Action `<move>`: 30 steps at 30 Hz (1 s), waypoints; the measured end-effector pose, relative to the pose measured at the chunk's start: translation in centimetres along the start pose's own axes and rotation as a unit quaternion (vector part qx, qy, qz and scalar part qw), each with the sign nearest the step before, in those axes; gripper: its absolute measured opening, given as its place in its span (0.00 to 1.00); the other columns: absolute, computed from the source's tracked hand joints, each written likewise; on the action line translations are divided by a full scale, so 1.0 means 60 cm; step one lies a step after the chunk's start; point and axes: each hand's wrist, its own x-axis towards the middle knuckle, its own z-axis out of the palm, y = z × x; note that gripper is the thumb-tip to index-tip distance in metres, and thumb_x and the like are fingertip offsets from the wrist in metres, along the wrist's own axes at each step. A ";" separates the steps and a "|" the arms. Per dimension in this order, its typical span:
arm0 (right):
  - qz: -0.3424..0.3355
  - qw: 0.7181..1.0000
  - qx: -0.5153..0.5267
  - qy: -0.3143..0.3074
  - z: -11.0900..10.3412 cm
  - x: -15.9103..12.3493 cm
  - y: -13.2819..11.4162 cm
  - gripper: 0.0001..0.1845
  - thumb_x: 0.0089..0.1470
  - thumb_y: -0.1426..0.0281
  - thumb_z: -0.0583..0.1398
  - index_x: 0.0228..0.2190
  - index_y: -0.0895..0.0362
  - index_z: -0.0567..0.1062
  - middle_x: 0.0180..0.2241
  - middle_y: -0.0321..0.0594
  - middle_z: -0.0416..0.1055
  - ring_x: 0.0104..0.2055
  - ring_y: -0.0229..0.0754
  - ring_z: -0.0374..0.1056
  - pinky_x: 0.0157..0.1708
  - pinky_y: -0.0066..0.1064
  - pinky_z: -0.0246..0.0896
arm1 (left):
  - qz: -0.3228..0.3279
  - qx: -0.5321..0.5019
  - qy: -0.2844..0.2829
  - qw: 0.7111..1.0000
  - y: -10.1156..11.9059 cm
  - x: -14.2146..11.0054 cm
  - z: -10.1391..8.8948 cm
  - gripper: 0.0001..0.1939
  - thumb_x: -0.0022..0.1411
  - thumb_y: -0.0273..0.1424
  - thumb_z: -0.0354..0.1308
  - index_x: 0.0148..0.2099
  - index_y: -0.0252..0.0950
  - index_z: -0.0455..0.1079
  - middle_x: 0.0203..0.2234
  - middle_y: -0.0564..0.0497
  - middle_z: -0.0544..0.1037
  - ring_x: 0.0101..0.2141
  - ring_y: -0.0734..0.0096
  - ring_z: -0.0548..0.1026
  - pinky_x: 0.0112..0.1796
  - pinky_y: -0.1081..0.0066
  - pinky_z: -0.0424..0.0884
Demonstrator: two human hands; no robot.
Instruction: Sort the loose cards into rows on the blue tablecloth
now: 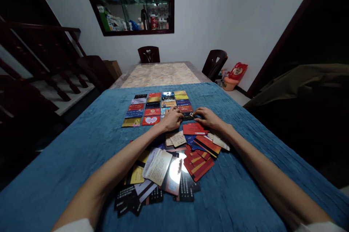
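Black card lies between left hand and right hand, both half-curled at its ends, grip unclear; red card sits on its near side.

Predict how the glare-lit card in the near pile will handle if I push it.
The glare-lit card will probably slide readily, since its face looks glossy. It is likely stiff, judging by its straight edges. Pushing it could shift the cream-faced card, whose edge it meets.

Before you, a blue cloth on the table carries rows of cards and, nearer, a jumbled pile.
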 end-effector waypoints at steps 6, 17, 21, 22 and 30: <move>-0.005 1.000 -0.012 0.004 -0.001 -0.003 -0.006 0.13 0.56 0.69 0.60 0.43 0.56 0.78 0.43 0.48 0.74 0.45 0.49 0.69 0.47 0.40 0.63 | 0.022 0.004 0.024 0.999 0.029 -0.034 -0.013 0.12 0.64 0.28 0.53 0.47 0.38 0.75 0.46 0.43 0.75 0.54 0.52 0.63 0.53 0.48 0.62; -0.011 0.994 -0.099 -0.047 -0.027 -0.030 -0.079 0.14 0.62 0.63 0.55 0.43 0.52 0.78 0.43 0.46 0.75 0.44 0.49 0.68 0.41 0.39 0.64 | 0.042 0.021 -0.051 0.998 0.084 -0.067 -0.019 0.13 0.66 0.36 0.53 0.49 0.35 0.70 0.50 0.39 0.73 0.57 0.47 0.60 0.52 0.44 0.60; -0.006 0.991 -0.106 -0.082 -0.025 -0.041 -0.100 0.15 0.62 0.63 0.55 0.44 0.52 0.78 0.44 0.47 0.74 0.44 0.50 0.68 0.40 0.40 0.64 | 0.040 0.027 -0.066 0.997 0.082 -0.069 -0.018 0.11 0.67 0.35 0.52 0.45 0.35 0.70 0.48 0.40 0.75 0.57 0.48 0.62 0.52 0.45 0.61; -0.006 0.991 -0.102 -0.081 -0.025 -0.044 -0.103 0.14 0.62 0.63 0.55 0.44 0.53 0.78 0.43 0.47 0.74 0.44 0.50 0.68 0.40 0.40 0.64 | 0.040 0.028 -0.069 0.996 0.082 -0.069 -0.019 0.10 0.67 0.35 0.52 0.45 0.35 0.70 0.48 0.40 0.75 0.56 0.48 0.62 0.51 0.46 0.61; -0.009 0.993 -0.086 -0.081 -0.030 -0.062 -0.126 0.14 0.62 0.64 0.55 0.43 0.54 0.77 0.41 0.46 0.74 0.41 0.48 0.67 0.41 0.38 0.63 | 0.057 0.050 -0.099 0.992 0.096 -0.091 -0.037 0.11 0.67 0.35 0.53 0.42 0.33 0.71 0.44 0.40 0.77 0.53 0.50 0.66 0.49 0.51 0.62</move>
